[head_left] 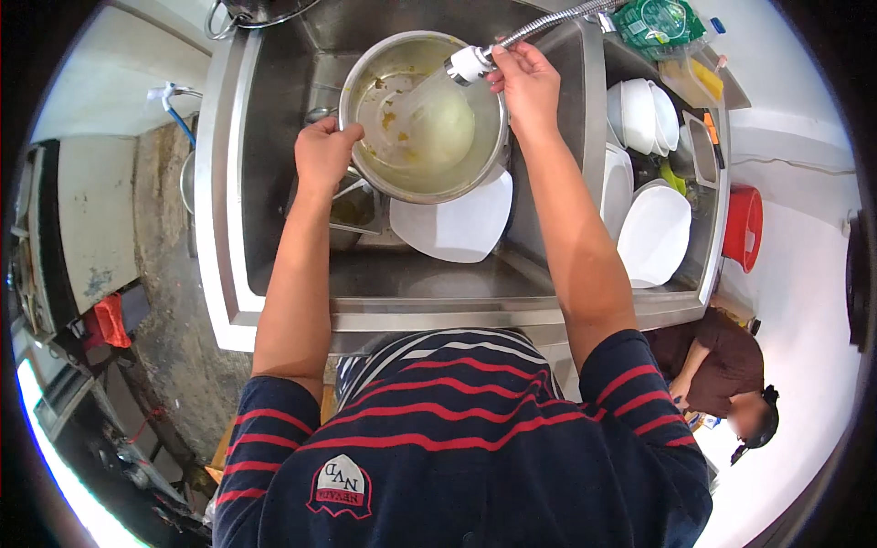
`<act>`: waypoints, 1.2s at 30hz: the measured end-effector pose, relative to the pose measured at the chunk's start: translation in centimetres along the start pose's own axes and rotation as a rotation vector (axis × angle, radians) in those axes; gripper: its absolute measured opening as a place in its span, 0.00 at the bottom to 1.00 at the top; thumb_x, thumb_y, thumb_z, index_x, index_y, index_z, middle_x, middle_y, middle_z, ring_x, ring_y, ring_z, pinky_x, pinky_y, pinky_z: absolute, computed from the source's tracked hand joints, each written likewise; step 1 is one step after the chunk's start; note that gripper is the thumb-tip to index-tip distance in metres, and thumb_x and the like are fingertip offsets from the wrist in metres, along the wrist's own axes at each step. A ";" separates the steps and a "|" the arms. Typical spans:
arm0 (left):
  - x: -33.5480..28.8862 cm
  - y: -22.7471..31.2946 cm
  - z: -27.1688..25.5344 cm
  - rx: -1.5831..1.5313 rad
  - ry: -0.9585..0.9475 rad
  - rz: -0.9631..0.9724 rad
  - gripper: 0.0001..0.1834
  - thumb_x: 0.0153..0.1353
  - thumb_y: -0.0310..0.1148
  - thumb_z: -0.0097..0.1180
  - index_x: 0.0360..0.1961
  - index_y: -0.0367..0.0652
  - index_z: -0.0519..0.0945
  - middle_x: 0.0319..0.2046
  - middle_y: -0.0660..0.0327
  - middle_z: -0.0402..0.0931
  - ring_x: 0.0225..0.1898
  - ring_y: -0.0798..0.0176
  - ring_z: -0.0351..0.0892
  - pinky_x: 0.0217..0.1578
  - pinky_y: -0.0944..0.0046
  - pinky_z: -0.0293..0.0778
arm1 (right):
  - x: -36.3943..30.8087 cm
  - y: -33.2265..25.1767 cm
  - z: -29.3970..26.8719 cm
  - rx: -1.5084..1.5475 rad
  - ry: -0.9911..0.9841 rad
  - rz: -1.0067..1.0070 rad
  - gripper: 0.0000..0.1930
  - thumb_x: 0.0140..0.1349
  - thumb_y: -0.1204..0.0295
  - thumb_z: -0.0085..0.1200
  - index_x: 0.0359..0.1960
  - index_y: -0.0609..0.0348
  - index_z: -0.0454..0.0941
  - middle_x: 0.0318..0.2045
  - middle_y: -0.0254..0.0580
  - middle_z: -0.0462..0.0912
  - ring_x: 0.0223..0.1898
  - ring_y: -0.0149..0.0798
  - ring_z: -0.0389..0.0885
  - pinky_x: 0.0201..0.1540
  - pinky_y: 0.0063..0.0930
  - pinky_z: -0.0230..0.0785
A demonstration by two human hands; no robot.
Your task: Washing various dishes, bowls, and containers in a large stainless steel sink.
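Note:
My left hand pinches the left rim of a round metal pot, tilting its mouth toward me over the sink. In my right hand is a spray faucet head, white and chrome, on a flexible metal hose. Water sprays from it into the pot. Yellowish liquid and brown-orange food bits lie on the pot's inside. Below the pot sits a white square plate. Beside it, partly hidden by my left forearm, is a metal container.
The metal sink has a right compartment with white bowls and white plates. A green plastic pack lies at the back right. A red basin hangs beyond the sink's right edge. Another person is at lower right.

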State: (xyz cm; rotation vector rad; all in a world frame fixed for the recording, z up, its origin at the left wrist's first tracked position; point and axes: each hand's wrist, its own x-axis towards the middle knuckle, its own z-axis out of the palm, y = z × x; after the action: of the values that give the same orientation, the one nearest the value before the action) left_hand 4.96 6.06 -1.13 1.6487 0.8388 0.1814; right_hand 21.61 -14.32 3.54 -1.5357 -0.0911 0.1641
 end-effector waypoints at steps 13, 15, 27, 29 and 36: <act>-0.4 0.1 0.3 0.066 0.069 0.034 0.14 0.44 0.37 0.61 0.26 0.35 0.84 0.18 0.58 0.79 0.21 0.68 0.76 0.29 0.66 0.72 | -0.4 0.4 -0.5 0.124 -0.026 -0.013 0.09 0.61 0.72 0.58 0.41 0.62 0.77 0.34 0.34 0.82 0.34 0.28 0.79 0.34 0.23 0.70; -0.9 0.8 0.6 0.069 0.089 0.059 0.13 0.44 0.36 0.61 0.26 0.35 0.84 0.17 0.59 0.78 0.21 0.69 0.75 0.28 0.66 0.71 | -0.4 0.8 -0.8 0.216 -0.041 0.052 0.10 0.62 0.72 0.57 0.43 0.61 0.77 0.37 0.35 0.82 0.37 0.28 0.79 0.37 0.25 0.71; -0.8 1.2 0.3 -0.048 0.215 0.108 0.12 0.45 0.35 0.60 0.24 0.33 0.81 0.14 0.63 0.74 0.19 0.73 0.69 0.25 0.68 0.68 | -1.4 2.5 -0.5 0.558 0.022 0.428 0.18 0.69 0.60 0.44 0.50 0.63 0.71 0.49 0.49 0.76 0.50 0.46 0.75 0.57 0.53 0.67; -0.8 1.2 0.2 -0.066 0.233 0.112 0.12 0.45 0.35 0.60 0.23 0.33 0.81 0.14 0.63 0.74 0.19 0.73 0.68 0.25 0.67 0.68 | -1.4 3.6 0.4 0.618 -0.023 0.503 0.19 0.70 0.60 0.41 0.51 0.64 0.69 0.50 0.52 0.76 0.51 0.50 0.74 0.57 0.54 0.67; -0.8 1.1 -0.1 0.025 0.197 0.077 0.12 0.45 0.35 0.61 0.25 0.36 0.83 0.15 0.62 0.75 0.20 0.72 0.71 0.27 0.67 0.69 | -0.8 8.4 1.9 0.664 -0.043 0.631 0.14 0.68 0.73 0.34 0.50 0.68 0.66 0.45 0.56 0.78 0.48 0.56 0.78 0.50 0.54 0.73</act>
State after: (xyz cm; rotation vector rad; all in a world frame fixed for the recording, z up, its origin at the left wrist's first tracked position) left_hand 4.76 5.67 0.14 1.7065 0.9295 0.3938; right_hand 20.10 -12.30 -4.75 -0.8532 0.3873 0.6595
